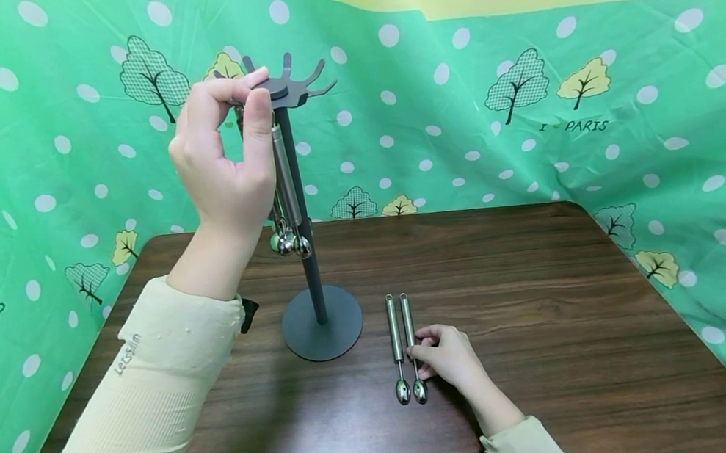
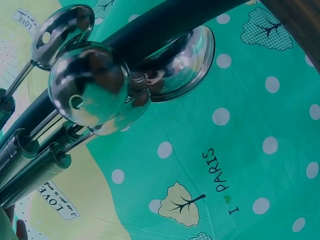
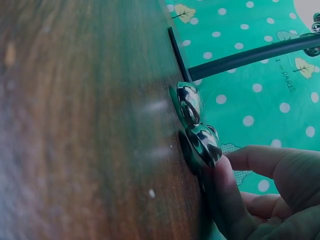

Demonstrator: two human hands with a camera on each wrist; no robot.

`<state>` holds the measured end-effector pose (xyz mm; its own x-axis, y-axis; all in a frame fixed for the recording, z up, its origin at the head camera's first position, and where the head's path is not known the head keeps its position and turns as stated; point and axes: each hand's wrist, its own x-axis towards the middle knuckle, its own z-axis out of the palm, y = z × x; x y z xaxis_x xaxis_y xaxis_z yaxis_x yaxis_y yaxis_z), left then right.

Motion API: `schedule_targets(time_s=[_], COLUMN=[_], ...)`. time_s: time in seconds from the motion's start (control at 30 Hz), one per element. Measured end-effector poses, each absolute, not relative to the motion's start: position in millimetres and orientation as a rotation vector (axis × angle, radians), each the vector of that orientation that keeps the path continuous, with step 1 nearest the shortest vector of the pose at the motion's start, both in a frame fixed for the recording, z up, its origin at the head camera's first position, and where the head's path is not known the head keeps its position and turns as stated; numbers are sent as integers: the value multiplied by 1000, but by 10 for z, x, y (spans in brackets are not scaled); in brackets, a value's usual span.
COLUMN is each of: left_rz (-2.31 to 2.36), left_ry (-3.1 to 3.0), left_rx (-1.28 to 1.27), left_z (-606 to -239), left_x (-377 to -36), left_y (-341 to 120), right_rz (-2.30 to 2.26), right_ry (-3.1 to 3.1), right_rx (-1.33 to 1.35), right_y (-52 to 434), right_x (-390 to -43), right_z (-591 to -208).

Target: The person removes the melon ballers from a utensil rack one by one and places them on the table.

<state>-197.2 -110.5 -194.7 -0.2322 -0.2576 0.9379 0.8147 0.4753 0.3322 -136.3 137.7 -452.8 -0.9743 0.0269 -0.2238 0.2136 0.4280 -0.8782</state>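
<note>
A dark grey utensil stand (image 1: 301,189) rises from a round base, with curved hooks at its top. My left hand (image 1: 225,149) is up at that top, its thumb and index finger pinching the hub. Several steel melon ballers (image 1: 287,179) hang from the hooks beside the wrist; their shiny bowls (image 2: 90,82) fill the left wrist view. Two more lie side by side on the table, the left melon baller (image 1: 396,341) and the right melon baller (image 1: 408,325). Around the right one's lower handle, my right hand (image 1: 449,354) pinches with thumb and fingers, near its bowl (image 3: 205,142).
The dark wooden table (image 1: 507,270) carries the stand's round base (image 1: 323,334) left of the two lying melon ballers. Behind and along the sides hangs a green dotted cloth (image 1: 394,142) with printed trees.
</note>
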Motion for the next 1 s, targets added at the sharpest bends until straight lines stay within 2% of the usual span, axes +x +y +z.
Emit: schedule_targets(time_s=[0.63,1.0], left_rz=[-1096,-1076], left_ry=[-1623,-1642], left_rx=[-555,-580], left_z=[-1949,-1879], left_x=[-1989,-2013], left_y=[-1194,-1282], right_rz=[-1550,-1517], right_ry=[2512,2595], right_rx=[190,96], right_y=[1425,1433], right_x=[-1346,-1453], right_z=[-4473,-4206])
